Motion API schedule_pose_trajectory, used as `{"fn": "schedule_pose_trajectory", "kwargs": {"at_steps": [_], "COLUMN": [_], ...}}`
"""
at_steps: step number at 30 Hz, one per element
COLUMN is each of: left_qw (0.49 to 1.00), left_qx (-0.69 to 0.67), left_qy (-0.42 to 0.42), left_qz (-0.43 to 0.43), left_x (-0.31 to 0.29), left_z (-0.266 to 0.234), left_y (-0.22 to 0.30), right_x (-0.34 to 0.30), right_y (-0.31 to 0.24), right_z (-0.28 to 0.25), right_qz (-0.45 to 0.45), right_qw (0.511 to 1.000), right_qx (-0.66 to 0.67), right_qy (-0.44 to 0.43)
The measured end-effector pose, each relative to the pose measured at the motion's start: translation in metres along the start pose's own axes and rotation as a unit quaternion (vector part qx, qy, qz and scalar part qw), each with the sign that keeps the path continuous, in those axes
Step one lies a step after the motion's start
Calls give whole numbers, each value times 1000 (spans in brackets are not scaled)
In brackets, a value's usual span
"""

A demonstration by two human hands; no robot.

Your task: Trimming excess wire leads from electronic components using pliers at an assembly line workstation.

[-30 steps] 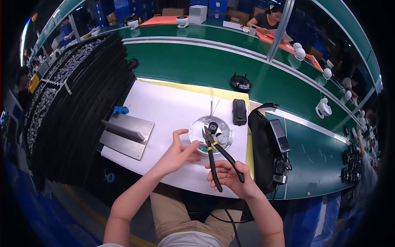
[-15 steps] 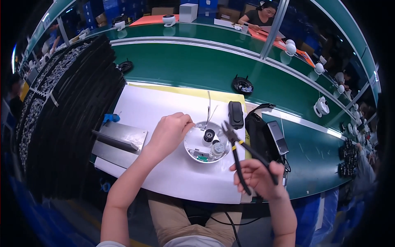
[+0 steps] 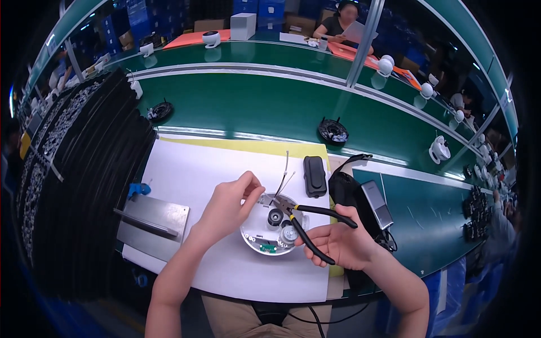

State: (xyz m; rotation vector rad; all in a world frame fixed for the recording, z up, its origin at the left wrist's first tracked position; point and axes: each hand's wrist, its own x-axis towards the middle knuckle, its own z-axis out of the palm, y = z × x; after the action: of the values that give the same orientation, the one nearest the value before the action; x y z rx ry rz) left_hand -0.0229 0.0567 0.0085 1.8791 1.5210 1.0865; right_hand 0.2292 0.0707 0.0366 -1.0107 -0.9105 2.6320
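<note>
A round white housing (image 3: 256, 225) lies on the white sheet in front of me, with a black lens barrel (image 3: 275, 217), a silver motor-like disc (image 3: 289, 234) and a small green circuit board (image 3: 268, 248) inside. Thin wires (image 3: 286, 169) stand up from its far side. My right hand (image 3: 344, 242) holds black-handled cutting pliers (image 3: 307, 239), handles spread, their jaws over the housing's far part by the wires' base. At the housing's upper left rim is my left hand (image 3: 228, 208), its thumb and fingertips pinched together; what they hold, if anything, is hidden.
A metal plate fixture (image 3: 158, 217) and tall stacked black trays (image 3: 84, 186) stand at left. Right of the sheet are a black case (image 3: 315, 176), a black bag (image 3: 344, 188) and a grey box-shaped device (image 3: 376, 204). Black ring-shaped parts (image 3: 333, 130) lie on the green conveyor (image 3: 236, 101).
My right hand has brought the pliers left, their jaws now over the housing by the wires. The left hand stays pinched at the rim. The whole view has shifted a little.
</note>
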Motion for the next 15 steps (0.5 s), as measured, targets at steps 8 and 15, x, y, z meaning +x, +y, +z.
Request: {"fn": "schedule_pose_trajectory", "kwargs": {"at_steps": [8, 15], "left_qw": [999, 998], "left_qx": [3, 17], "left_qy": [45, 51], "left_qz": [21, 30], "left_x": [2, 1], "left_z": [2, 3], "left_y": [-4, -8], "right_x": [8, 14], "right_y": [-19, -20], "right_z": [-2, -8], "right_qz": [39, 43], "right_qw": [999, 999], "right_qx": [-16, -4], "right_qy": [-1, -21]}}
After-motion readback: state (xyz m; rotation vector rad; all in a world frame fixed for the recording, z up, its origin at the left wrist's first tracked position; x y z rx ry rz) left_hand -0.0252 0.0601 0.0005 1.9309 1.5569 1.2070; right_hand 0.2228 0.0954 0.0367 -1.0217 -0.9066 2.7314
